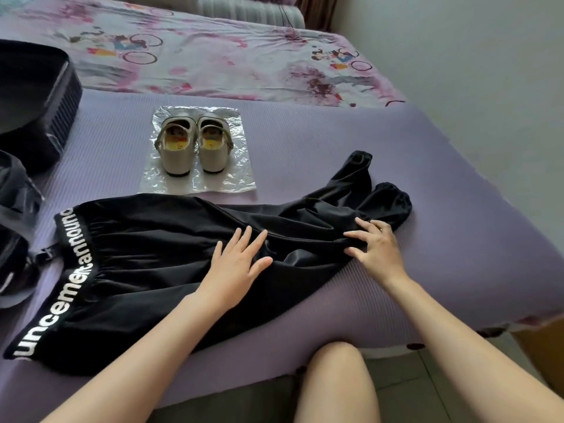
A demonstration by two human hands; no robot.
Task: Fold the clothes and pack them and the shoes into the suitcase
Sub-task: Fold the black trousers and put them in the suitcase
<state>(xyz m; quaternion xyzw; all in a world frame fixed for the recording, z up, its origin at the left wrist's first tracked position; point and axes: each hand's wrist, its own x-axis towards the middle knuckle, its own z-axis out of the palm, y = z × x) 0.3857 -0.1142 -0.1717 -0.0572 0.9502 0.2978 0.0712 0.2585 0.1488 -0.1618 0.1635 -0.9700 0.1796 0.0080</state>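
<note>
**A:** Where do the trousers lie relative to the hands?

**B:** The black trousers [158, 248] stretch across the purple mat [442, 166], with their long axis running from lower left to upper right of the frame. The lettered waistband [61, 279] is at the lower left and the two cuffs [393, 199] at the right of centre.

**A:** And the hands?

**B:** The left hand [235, 261] lies flat on the middle of the trousers, fingers spread, pressing the cloth. The right hand [377, 248] is to the right of it on the lower leg, fingers splayed and a little bent, tips on the fabric. Neither is pinching anything that I can see.

**A:** So which hand takes the fold?

**B:** I'd judge the right. The cuffs sit just above and beyond it, far from the left hand. Bringing them over toward the waistband means travelling leftward along that long axis while the left hand pins the middle.

**A:** What about the containers?

**B:** The dark suitcase [45, 96] sits open at the upper left, well apart from the trousers. Its inside is too dark to tell what it holds. The pair of pale shoes [195, 145] stands side by side on a clear plastic sheet [241, 181] at upper centre, not yet packed.
</note>
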